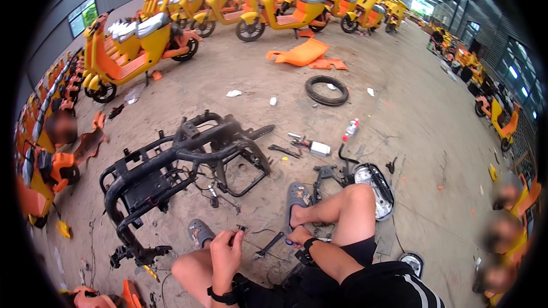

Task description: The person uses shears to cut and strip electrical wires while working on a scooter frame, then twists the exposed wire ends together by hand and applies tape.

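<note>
Along the left, yellow scooters (140, 51) stand parked on the concrete floor (422, 137), the nearer ones close to some torn-looking orange panels (91, 142). Then comes a bare black frame (200, 154), lying with loose wires hanging out of it, just beyond the sitter's left shoe (201, 234), a grey clog. The left hand (225, 251) is up in front of the left knee, thumb and fingers pinched on a small dark piece (241, 228); I can't make out what it is, as the fingers cover most of it. A dark bar (269, 245) lies on the floor between the two hands. The right hand (299, 235) is low by the right shin, fingers closed around a tool with a blue loop handle (289, 242); the rest of the tool is too small to tell. The right shoe (298, 195) is planted just ahead of it. Farther out I see a white box (320, 148) with wires, a black tyre (327, 101) lying flat, and a bottle (351, 129) with a red label. Beside the right knee lies a silver, black-rimmed oval part (374, 188), and over by the right wall stands another yellow-and-orange scooter (500, 118)
</note>
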A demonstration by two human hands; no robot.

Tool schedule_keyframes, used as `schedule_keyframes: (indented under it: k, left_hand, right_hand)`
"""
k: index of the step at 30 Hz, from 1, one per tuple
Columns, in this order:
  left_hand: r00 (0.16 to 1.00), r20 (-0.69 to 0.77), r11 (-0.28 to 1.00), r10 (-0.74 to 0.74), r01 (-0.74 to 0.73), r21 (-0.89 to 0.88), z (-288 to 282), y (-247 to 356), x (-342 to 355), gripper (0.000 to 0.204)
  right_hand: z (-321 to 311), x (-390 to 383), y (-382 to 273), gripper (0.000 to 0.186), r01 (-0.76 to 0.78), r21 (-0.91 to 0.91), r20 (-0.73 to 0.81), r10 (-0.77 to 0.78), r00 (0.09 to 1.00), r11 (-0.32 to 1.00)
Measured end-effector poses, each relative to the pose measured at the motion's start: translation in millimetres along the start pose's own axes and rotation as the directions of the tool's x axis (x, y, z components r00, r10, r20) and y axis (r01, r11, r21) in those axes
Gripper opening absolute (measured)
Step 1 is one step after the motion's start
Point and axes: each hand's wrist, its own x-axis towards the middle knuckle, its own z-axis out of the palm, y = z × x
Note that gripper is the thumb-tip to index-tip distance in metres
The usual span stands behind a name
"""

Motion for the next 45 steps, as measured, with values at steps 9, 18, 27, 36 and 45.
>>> schedule_keyframes:
  k: [9,18,27,36,45]
  left_hand:
    - [0.994,0.022,0.985,-0.111,0.112,-0.128,5.4,-11.0,-1.7,0.016]
    - [0.974,0.02,0.96,-0.226,0.226,-0.166,-4.4,-8.8,-4.9,0.025]
    - [0.938,-0.126,0.853,-0.323,0.23,-0.469,-18.8,-32.5,-17.9,0.024]
    - [0.97,-0.125,0.973,-0.208,0.193,-0.127,-46.1,-38.3,-19.2,0.017]
    - [0.982,-0.145,0.986,-0.121,0.103,-0.128,-36.3,-25.0,-14.5,0.018]
  right_hand:
    - [10.6,-45.2,-19.6,0.031,0.105,0.194,0.088,-0.124,0.988,0.975]
    - [74.7,9.8,-10.9,0.021,0.115,0.383,-0.056,-0.102,0.993,0.917]
    - [83.7,14.9,-43.1,0.027,0.129,0.266,-0.466,0.01,0.885,0.955]
    - [105.6,35.1,-69.2,0.029,0.203,0.319,-0.555,0.009,0.832,0.926]
    - [112.3,96.0,-91.1,0.03,0.097,0.427,-0.404,0.093,0.91,0.899]
